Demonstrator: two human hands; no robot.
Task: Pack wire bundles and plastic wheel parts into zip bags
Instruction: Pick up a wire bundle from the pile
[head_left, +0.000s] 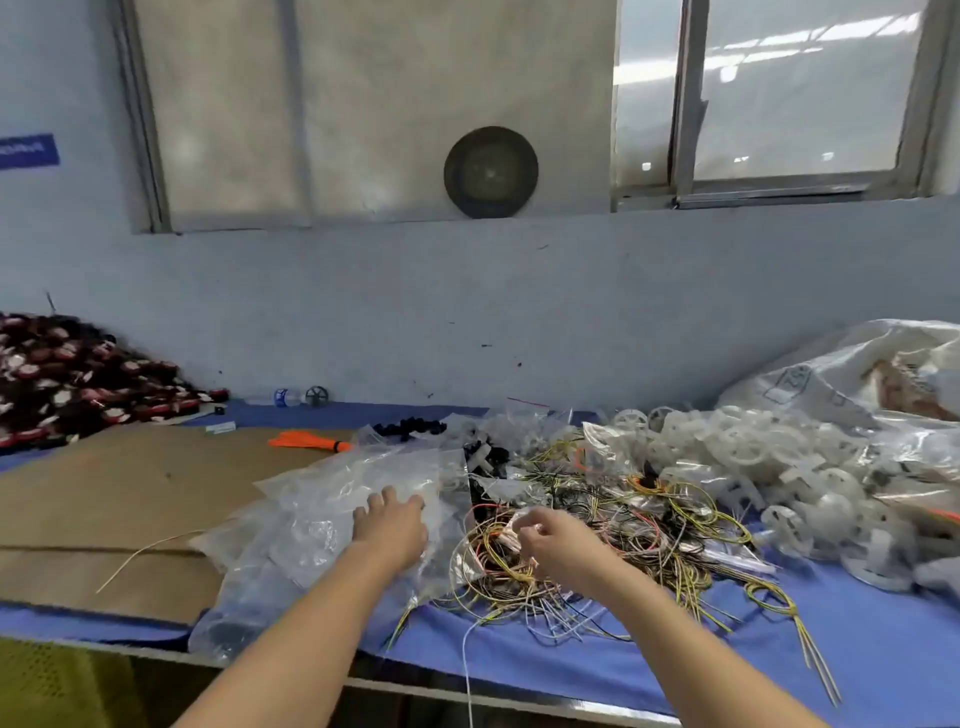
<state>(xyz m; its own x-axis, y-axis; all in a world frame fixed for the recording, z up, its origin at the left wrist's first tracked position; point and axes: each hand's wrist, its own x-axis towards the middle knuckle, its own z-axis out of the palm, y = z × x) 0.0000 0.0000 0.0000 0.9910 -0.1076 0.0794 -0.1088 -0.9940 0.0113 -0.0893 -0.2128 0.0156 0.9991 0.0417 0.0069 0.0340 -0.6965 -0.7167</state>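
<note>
- The left hand lies flat, fingers spread, on the pile of zip bags in the middle.
- The right hand pinches something clear over the loose wires.
- White wheel parts sit piled at right on the desk.
- Most packing looks not done yet.

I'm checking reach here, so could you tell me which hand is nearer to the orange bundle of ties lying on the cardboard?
Left. The left hand rests on the clear bags, just below and right of the orange bundle. The right hand is farther right, over the wire pile.
</note>
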